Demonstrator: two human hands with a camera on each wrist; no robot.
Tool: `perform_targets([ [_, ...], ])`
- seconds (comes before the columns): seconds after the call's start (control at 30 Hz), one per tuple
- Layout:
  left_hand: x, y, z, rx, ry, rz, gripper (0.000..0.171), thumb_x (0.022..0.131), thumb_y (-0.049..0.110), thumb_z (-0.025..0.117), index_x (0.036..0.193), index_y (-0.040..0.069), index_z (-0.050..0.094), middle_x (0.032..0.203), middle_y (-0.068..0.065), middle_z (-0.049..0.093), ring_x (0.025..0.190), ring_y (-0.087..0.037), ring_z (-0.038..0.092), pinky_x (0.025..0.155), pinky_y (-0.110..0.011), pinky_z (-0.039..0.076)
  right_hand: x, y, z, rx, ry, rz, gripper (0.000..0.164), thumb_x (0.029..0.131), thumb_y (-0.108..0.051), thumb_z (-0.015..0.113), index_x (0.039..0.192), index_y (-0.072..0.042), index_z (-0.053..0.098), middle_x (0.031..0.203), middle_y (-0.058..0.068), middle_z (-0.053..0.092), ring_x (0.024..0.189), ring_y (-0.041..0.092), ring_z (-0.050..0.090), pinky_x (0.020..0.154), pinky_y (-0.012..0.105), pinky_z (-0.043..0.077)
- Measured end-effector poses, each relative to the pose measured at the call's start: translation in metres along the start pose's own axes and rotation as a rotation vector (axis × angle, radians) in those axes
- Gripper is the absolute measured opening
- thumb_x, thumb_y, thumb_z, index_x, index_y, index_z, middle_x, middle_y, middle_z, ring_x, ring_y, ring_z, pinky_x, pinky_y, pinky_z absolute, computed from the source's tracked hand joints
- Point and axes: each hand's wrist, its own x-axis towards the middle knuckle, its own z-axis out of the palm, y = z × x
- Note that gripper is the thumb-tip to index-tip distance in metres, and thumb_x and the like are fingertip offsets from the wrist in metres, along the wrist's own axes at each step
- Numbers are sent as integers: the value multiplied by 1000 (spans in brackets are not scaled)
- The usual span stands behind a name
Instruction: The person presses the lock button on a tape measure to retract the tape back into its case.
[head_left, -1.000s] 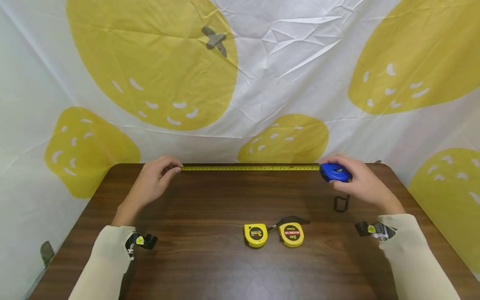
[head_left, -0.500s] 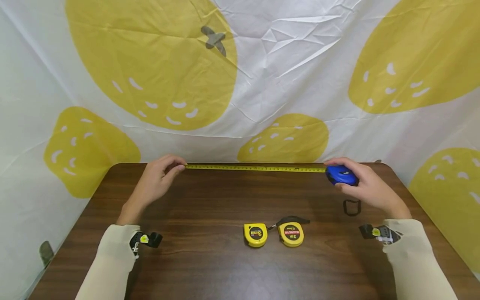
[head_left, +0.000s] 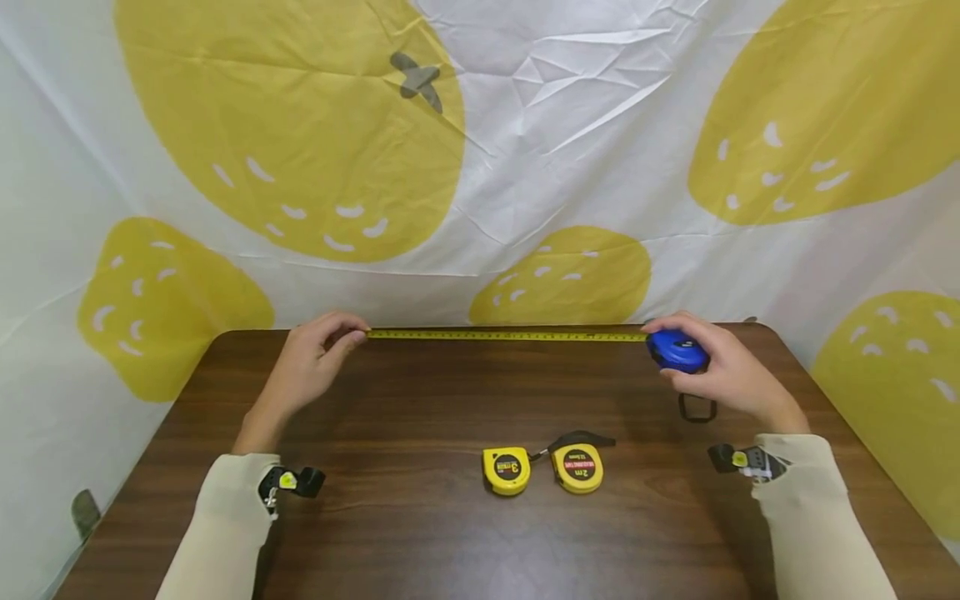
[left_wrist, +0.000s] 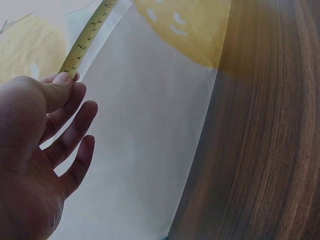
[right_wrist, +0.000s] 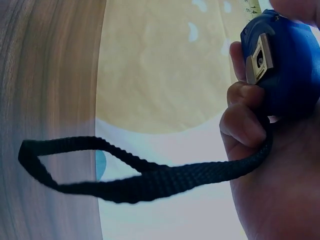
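Note:
A blue tape measure [head_left: 677,351] sits in my right hand [head_left: 723,367], whose fingers and thumb grip its case. From it a yellow blade [head_left: 506,336] stretches leftward, nearly straight, along the far side of the table. My left hand [head_left: 311,362] pinches the blade's free end between thumb and forefinger; the left wrist view shows its other fingers loosely bent, and the blade's tip [left_wrist: 72,62] under the thumb. A black wrist strap [right_wrist: 145,182] dangles from the blue case. The right wrist view shows a metal clip [right_wrist: 261,59] on the case.
Two yellow tape measures lie on the brown wooden table [head_left: 420,533]: one marked 3 m [head_left: 506,471], the other marked 2 m [head_left: 578,467] with a black strap [head_left: 581,437]. Behind the table's far edge hangs a white cloth [head_left: 375,292] with yellow fruit prints.
Between the first two frames the right hand moves slightly right with the blue tape measure, and a little more blade shows. Since then both hands hold nearly the same positions, while the view shifts slightly.

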Motion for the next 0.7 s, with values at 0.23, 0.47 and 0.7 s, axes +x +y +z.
perform_targets([
  [0.23,-1,-1,0,-3,-3,-17,9,109,7,70,113,5,77,105,-6,76,89,-18,65,79,-25,49,0,2,1,6,9,-33,62,89,8,82,145,-12,65,133,3,64,109,17,60,88,24,53],
  [0.47,-3,0,0,-11,-6,-22,10,110,8,69,114,4,77,104,-6,76,89,-18,65,79,-24,49,-2,1,1,-29,20,-41,60,90,6,83,144,-13,66,131,0,65,109,15,61,88,26,53],
  [0.7,-4,1,-1,-24,-6,-23,9,110,8,68,113,4,77,104,-6,76,88,-17,65,78,-23,49,-5,6,4,-16,22,-121,52,87,10,82,132,-15,73,133,1,65,115,12,59,91,22,49],
])
